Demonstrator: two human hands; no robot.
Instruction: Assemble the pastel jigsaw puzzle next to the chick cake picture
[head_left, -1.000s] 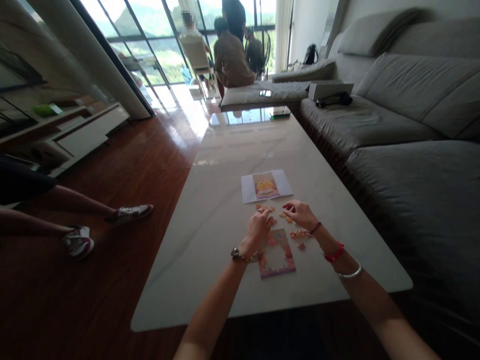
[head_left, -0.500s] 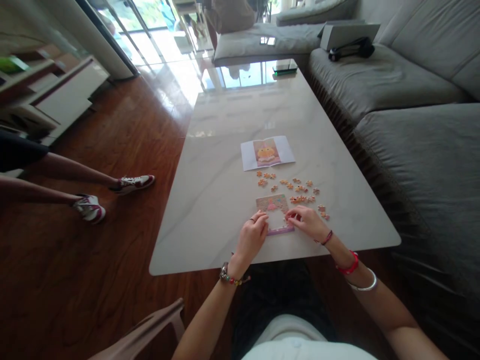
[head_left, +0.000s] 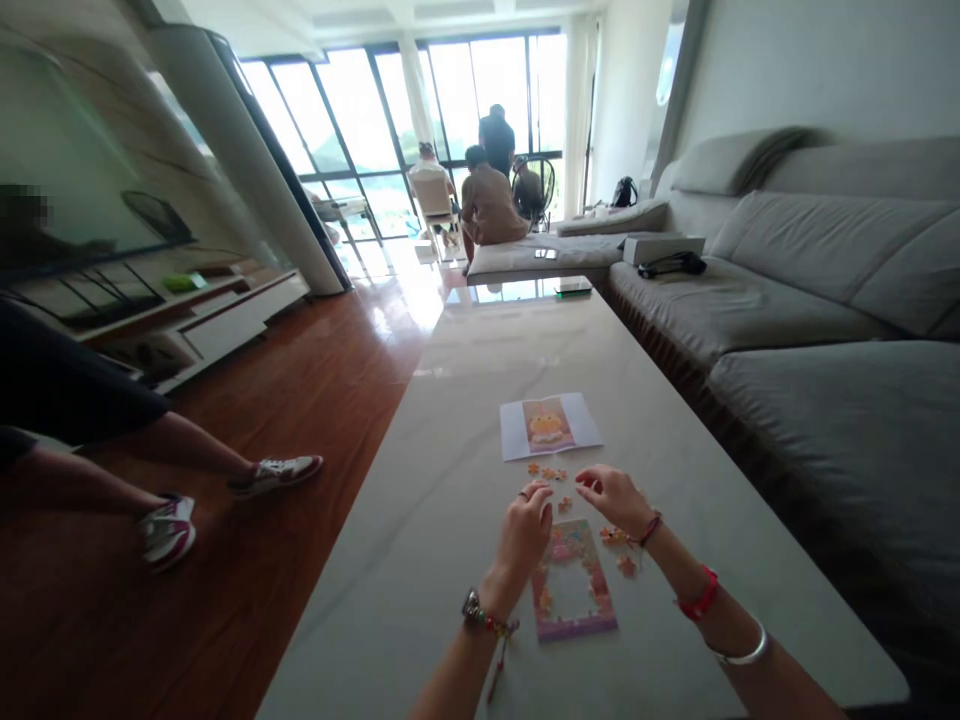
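Note:
A jigsaw board [head_left: 576,628] with a pink and purple printed border and a bare white middle lies on the table. My left hand [head_left: 523,535] is above its upper left corner, fingers curled close together among orange puzzle pieces [head_left: 549,473]; whatever they hold is hidden. To the right, my right hand [head_left: 619,502] hovers beyond the board's top edge, thumb and forefinger slightly apart over the pieces. One loose piece [head_left: 565,504] lies between the hands. More pieces [head_left: 626,567] rest right of the board, partly covered by my right wrist. Behind them is a creased paper sheet [head_left: 589,420] with an orange picture.
The glossy white table [head_left: 420,520] stretches away, with a phone-like object [head_left: 573,286] at its far end. A grey sofa [head_left: 825,400] runs along the right. At left stands a person in sneakers [head_left: 281,473]; several people are by the windows.
The view has tilted up, bringing the windows and people into sight. Both hands have left the board's sides and moved forward to the loose pieces beyond it.

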